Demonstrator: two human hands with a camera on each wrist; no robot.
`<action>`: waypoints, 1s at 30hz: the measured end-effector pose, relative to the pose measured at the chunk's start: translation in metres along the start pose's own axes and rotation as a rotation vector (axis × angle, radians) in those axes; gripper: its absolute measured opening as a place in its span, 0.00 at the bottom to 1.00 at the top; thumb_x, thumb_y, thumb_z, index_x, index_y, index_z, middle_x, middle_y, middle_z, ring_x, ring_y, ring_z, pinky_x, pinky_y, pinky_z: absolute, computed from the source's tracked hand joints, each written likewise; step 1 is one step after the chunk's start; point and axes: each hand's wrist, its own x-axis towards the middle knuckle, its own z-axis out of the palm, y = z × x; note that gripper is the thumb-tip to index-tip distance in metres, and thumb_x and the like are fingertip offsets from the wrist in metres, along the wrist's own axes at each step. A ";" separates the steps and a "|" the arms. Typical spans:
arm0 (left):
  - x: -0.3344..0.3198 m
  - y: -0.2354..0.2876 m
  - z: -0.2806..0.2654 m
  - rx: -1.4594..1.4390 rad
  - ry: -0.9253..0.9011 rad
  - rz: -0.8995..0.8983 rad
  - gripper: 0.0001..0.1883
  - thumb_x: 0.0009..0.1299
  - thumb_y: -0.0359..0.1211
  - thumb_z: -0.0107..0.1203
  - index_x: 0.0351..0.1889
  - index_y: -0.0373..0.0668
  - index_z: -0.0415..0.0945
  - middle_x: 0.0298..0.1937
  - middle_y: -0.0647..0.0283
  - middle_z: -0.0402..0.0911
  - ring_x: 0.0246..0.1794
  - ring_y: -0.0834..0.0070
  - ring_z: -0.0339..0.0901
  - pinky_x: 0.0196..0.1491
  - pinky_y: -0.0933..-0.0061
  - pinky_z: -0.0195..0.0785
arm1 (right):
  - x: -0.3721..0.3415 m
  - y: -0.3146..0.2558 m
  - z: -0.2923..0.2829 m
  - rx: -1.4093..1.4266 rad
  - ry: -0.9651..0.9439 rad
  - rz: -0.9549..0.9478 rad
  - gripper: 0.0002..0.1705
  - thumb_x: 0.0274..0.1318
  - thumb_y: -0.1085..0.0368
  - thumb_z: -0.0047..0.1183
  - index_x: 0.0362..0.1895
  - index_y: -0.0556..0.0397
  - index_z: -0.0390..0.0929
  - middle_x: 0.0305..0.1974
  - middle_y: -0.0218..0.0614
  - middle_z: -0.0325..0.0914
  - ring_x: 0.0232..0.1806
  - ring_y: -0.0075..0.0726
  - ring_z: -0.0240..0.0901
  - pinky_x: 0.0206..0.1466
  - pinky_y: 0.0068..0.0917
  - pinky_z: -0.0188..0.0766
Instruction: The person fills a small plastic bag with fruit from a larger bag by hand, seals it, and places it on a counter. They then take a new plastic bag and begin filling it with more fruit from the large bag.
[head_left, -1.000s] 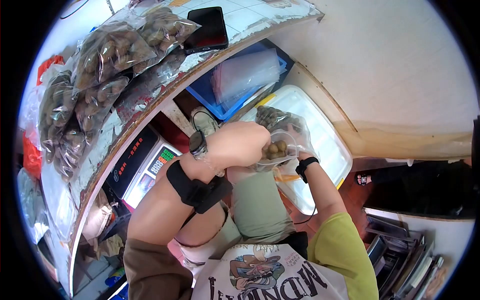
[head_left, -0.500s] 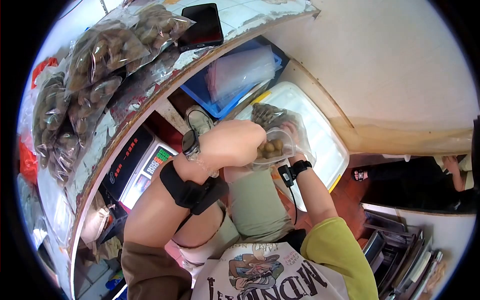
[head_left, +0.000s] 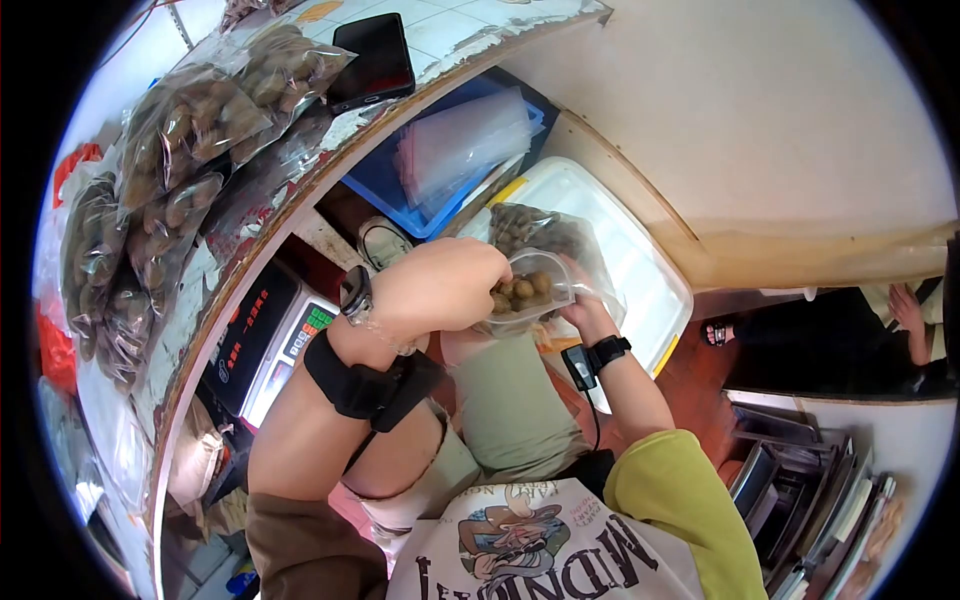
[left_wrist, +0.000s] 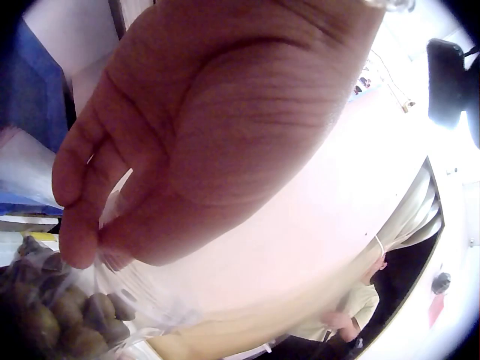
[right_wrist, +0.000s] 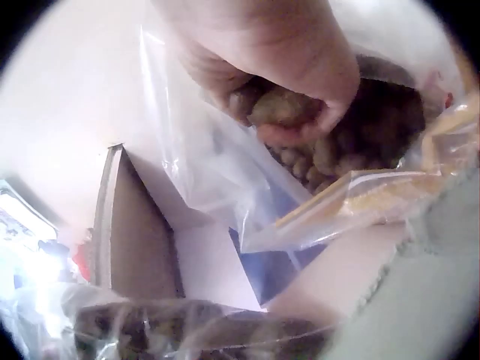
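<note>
My left hand (head_left: 450, 285) pinches the rim of a clear plastic bag (head_left: 515, 322) above my knee. Inside it lie several brown, rounded, nut-like pieces (left_wrist: 71, 311); the left wrist view shows thumb and fingertips together at the plastic. Beside it, a larger clear bag (head_left: 605, 250) with many more such pieces rests over a white-lidded box. My right hand (right_wrist: 277, 52) is at that larger bag's mouth, fingers curled round a few brown pieces (right_wrist: 281, 109). In the head view, plastic partly covers the right fingers.
A blue bin (head_left: 425, 222) holds flat clear bags (head_left: 470, 145). The white box lid (head_left: 640, 285) lies below the large bag. Filled bags (head_left: 190, 130) and a phone (head_left: 372, 60) sit on the counter, a scale (head_left: 285, 350) beneath it. Another person (head_left: 820, 325) is at the right.
The head view has shifted, sliding the scene left. My right hand has drawn back a little toward me at the bag's mouth. More brown pieces show in the smaller bag; my left hand keeps its pinch.
</note>
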 end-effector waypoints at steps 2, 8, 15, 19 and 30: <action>-0.001 0.001 -0.001 -0.002 -0.004 -0.008 0.19 0.57 0.26 0.49 0.48 0.37 0.78 0.49 0.53 0.79 0.54 0.56 0.74 0.59 0.62 0.65 | -0.013 0.001 0.001 -0.004 0.034 -0.007 0.15 0.55 0.61 0.59 0.45 0.48 0.74 0.33 0.35 0.75 0.30 0.32 0.73 0.21 0.22 0.68; 0.000 0.001 -0.002 0.000 -0.016 -0.034 0.19 0.58 0.26 0.50 0.49 0.38 0.77 0.51 0.54 0.79 0.55 0.58 0.73 0.59 0.64 0.64 | -0.077 -0.011 0.025 0.108 0.108 0.165 0.14 0.58 0.61 0.56 0.47 0.49 0.73 0.36 0.35 0.75 0.31 0.31 0.72 0.21 0.20 0.66; -0.005 0.004 -0.004 -0.019 -0.014 -0.025 0.20 0.57 0.26 0.50 0.50 0.38 0.76 0.50 0.54 0.79 0.55 0.58 0.72 0.59 0.63 0.64 | -0.148 -0.026 0.049 0.060 -0.003 0.212 0.12 0.58 0.65 0.53 0.47 0.44 0.73 0.42 0.35 0.74 0.35 0.30 0.69 0.24 0.20 0.62; -0.001 0.003 -0.002 -0.075 0.038 -0.007 0.17 0.57 0.26 0.50 0.45 0.35 0.79 0.43 0.50 0.80 0.47 0.60 0.78 0.53 0.63 0.69 | -0.178 -0.048 0.085 0.034 -0.163 0.109 0.12 0.58 0.65 0.53 0.47 0.43 0.72 0.42 0.34 0.74 0.35 0.30 0.69 0.24 0.20 0.62; 0.005 0.014 -0.002 -0.158 0.122 -0.088 0.18 0.55 0.24 0.51 0.45 0.33 0.78 0.27 0.50 0.81 0.27 0.67 0.82 0.37 0.68 0.73 | -0.194 -0.100 0.198 -0.610 -0.642 0.165 0.10 0.58 0.66 0.50 0.45 0.50 0.70 0.33 0.36 0.72 0.25 0.24 0.65 0.16 0.16 0.56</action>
